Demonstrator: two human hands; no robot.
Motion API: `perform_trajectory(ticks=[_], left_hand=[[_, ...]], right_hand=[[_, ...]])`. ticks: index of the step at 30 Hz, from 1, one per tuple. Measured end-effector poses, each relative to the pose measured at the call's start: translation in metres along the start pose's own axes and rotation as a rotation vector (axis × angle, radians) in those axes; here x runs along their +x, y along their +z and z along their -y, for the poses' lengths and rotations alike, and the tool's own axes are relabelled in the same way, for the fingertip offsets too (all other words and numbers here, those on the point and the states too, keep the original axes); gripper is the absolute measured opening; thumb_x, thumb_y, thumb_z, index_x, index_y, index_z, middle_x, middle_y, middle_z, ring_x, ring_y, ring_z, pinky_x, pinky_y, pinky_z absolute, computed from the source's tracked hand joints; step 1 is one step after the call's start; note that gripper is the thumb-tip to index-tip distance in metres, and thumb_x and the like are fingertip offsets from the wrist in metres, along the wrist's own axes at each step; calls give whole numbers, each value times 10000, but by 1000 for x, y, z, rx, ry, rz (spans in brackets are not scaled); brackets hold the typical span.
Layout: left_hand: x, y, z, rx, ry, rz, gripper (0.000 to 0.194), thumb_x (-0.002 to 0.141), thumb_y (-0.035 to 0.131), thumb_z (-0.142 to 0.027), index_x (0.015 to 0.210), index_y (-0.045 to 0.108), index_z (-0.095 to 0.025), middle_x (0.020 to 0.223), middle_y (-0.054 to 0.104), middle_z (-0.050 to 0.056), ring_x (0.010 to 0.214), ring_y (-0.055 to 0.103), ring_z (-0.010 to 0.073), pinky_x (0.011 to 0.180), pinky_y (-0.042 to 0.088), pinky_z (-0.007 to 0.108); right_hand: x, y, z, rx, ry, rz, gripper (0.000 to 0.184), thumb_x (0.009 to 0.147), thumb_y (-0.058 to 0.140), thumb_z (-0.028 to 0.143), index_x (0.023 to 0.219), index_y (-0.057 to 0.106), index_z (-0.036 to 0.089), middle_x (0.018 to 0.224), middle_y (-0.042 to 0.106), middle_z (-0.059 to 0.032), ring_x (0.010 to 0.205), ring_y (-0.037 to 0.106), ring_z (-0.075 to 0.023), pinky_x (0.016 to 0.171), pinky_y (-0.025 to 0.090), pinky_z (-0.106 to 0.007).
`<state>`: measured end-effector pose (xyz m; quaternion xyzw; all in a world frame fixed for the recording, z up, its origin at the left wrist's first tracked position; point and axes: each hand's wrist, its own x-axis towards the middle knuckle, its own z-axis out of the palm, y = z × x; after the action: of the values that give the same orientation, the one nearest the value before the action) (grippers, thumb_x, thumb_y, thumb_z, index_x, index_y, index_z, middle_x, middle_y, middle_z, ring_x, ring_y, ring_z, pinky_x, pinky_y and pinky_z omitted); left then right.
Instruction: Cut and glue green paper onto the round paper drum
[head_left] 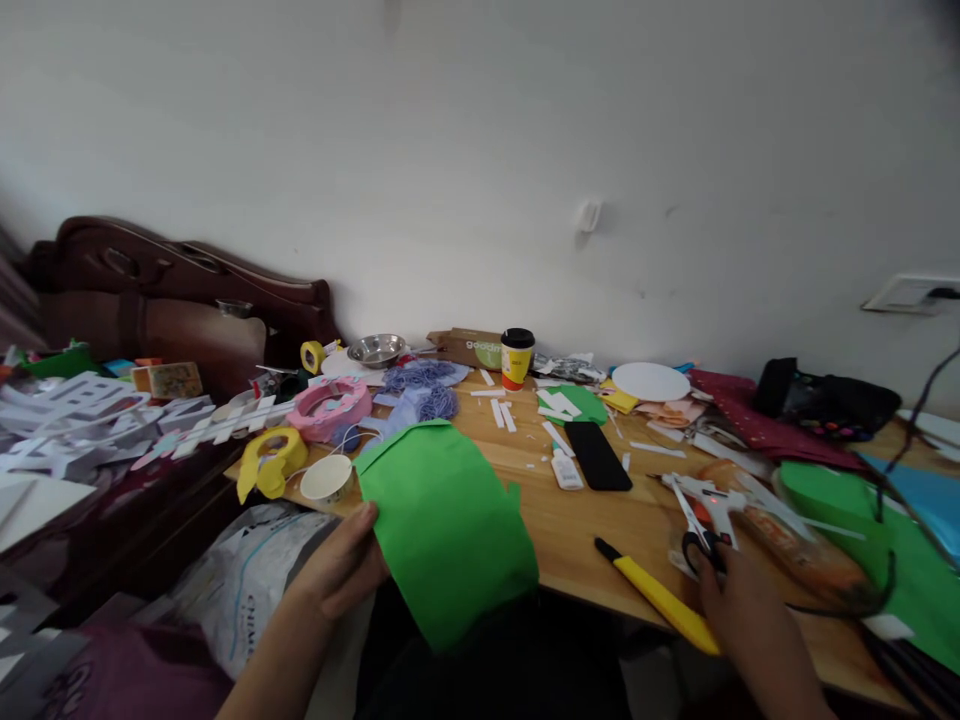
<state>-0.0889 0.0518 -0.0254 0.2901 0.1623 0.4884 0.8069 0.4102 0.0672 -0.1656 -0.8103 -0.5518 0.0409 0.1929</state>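
Observation:
My left hand (341,568) grips the left edge of a green paper sheet (446,525), held bent over the near edge of the wooden table (592,530). My right hand (739,600) rests on the table at the right, fingers curled at the black handles of white scissors (701,520). A yellow utility knife (660,597) lies just left of that hand. A black phone (598,455) and a small white glue bottle (566,470) lie beyond the paper.
A paper cup (328,478), yellow foam piece (271,460), pink ring (330,408), blue yarn (424,385), metal bowl (376,349), coffee cup (516,358) and white disc (649,381) crowd the table. White paper cutouts (82,420) cover the left; green and blue sheets (900,530) lie right.

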Motion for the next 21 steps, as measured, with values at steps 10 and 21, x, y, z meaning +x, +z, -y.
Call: perform_trajectory(ticks=[10,21], left_hand=[[8,14,-11,-36,-6,-11,275,1006,571,-252,1209,756,-237,1205,764,62,1133,721,225,1105,486,322],[2,33,-26,29,57,-368,234,984,592,-208,1123,780,-211,1085,799,73,1004,766,250,1050,534,361]], right_hand=[[12,-17,17,-87,-47,69,413,987,363,396,1101,657,128,891,743,-176,786,709,-321,646,457,-384],[41,-41,56,-188,-124,167,379,1004,410,252,883,743,120,864,741,-199,758,724,-306,643,466,-371]])
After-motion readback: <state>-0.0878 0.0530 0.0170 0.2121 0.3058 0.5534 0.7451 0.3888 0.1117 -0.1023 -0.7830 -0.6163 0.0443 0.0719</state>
